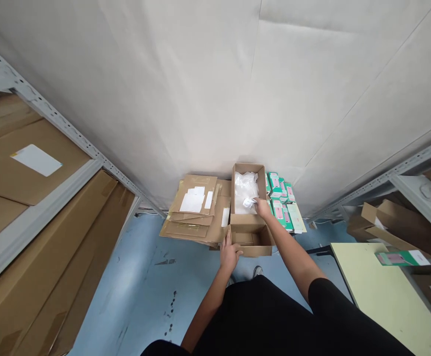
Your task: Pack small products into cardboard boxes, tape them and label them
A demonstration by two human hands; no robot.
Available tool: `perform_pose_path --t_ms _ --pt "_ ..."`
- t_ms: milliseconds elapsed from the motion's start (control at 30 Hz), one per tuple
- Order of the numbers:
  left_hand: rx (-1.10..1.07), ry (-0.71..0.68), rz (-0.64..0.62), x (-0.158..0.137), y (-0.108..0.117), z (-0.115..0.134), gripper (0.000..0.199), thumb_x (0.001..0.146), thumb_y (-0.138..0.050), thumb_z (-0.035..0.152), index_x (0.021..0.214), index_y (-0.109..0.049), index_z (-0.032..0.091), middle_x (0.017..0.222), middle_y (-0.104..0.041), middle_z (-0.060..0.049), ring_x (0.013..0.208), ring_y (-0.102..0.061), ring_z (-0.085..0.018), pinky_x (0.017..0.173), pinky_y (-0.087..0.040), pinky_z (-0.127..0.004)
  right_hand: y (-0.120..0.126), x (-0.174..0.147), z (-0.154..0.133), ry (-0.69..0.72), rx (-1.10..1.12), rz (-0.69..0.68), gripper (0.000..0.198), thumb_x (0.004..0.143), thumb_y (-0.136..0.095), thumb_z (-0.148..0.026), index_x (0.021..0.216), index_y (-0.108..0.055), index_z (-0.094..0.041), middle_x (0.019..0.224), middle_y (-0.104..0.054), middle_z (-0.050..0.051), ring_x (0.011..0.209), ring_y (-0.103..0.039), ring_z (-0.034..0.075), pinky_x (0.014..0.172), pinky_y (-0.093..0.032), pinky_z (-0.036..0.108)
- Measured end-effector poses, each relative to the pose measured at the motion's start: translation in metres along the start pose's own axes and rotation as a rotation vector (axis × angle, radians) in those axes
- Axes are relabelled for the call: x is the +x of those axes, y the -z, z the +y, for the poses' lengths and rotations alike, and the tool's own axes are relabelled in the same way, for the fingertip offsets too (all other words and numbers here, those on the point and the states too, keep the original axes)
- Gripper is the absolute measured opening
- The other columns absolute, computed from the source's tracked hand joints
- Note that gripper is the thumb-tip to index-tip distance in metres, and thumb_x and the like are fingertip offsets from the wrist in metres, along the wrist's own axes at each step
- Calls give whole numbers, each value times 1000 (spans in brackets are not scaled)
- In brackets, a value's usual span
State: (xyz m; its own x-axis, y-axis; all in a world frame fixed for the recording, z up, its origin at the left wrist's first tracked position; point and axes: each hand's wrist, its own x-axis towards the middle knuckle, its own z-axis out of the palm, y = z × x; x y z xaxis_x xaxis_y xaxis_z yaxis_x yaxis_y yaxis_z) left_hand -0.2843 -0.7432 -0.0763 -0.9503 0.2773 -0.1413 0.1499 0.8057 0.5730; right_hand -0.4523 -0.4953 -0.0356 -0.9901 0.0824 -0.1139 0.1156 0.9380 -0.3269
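Two open cardboard boxes stand one behind the other. In the far box lies a heap of crumpled, translucent white plastic bags. My right hand reaches over its right wall, its fingers closed on a white plastic bag at the heap's near edge. The near cardboard box shows a bare inside. At its front left corner, my left hand grips it, fingers along the left side and thumb across the front.
Flattened cardboard is stacked left of the boxes. Green and pink product boxes stand right of them. Shelves with cartons flank both sides, the left upright nearest. A pale yellow table at right bears another green and pink box.
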Motion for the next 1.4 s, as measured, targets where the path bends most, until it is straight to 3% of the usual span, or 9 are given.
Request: perform_pose_path --t_ms 167,233,400,500,700,867,1033,1267,1400 --pt "-40 0 68 1 -19 0 15 81 -84 21 96 -82 24 175 -26 -5 147 -45 -40 116 -46 -57 3 -56 12 150 253 316 49 95 -45 -14 138 -67 -20 130 -73 12 121 -67 28 108 -51 40" --pt "-64 -23 95 1 -25 -1 15 82 -82 22 96 -82 24 175 -26 -3 148 -44 -40 116 -47 -57 -11 -89 18 154 283 276 51 95 -48 -16 143 -65 -24 135 -71 11 125 -65 28 110 -50 41" --pt "-93 -125 141 3 -31 2 16 80 -83 21 96 -82 25 176 -23 -2 153 -40 -40 120 -44 -55 -43 -161 34 93 307 -187 77 81 -76 -26 155 -53 -22 155 -55 19 144 -53 36 118 -44 51" --pt "-76 -175 148 3 -30 6 17 79 -84 21 96 -82 23 177 -22 -3 153 -39 -40 121 -44 -55 -40 -182 48 69 367 -132 82 84 -76 -30 160 -46 -24 166 -42 18 154 -40 34 123 -38 54" --pt "-12 -216 137 -2 -45 41 16 78 -85 22 94 -82 24 176 -23 -4 152 -41 -41 120 -44 -57 -6 -206 89 83 425 123 62 92 -65 -30 153 -55 -23 161 -49 15 150 -47 31 124 -40 52" --pt "43 -313 59 -6 -85 109 13 81 -81 21 93 -82 26 174 -29 -4 153 -41 -40 120 -45 -56 17 -262 153 -13 427 285 58 94 -60 -30 151 -58 -27 157 -55 12 147 -51 30 123 -43 53" --pt "41 -513 -44 -10 -143 200 14 82 -79 25 96 -82 27 173 -31 -5 154 -40 -38 122 -43 -56 37 -353 239 -180 345 452 62 92 -60 -26 153 -56 -30 164 -48 9 152 -44 32 125 -39 57" --pt "99 -781 -240 -36 -238 347 17 82 -81 25 98 -83 28 174 -29 -3 155 -38 -38 124 -41 -56 60 -497 358 -583 227 710 64 95 -59 -31 158 -50 -26 163 -47 13 154 -39 36 124 -39 58" --pt "83 -971 -355 -62 -292 418 18 82 -81 23 99 -83 26 175 -27 -5 156 -37 -38 125 -39 -57 65 -574 407 -812 199 786 66 93 -62 -35 157 -49 -27 166 -43 13 157 -34 39 123 -37 61"
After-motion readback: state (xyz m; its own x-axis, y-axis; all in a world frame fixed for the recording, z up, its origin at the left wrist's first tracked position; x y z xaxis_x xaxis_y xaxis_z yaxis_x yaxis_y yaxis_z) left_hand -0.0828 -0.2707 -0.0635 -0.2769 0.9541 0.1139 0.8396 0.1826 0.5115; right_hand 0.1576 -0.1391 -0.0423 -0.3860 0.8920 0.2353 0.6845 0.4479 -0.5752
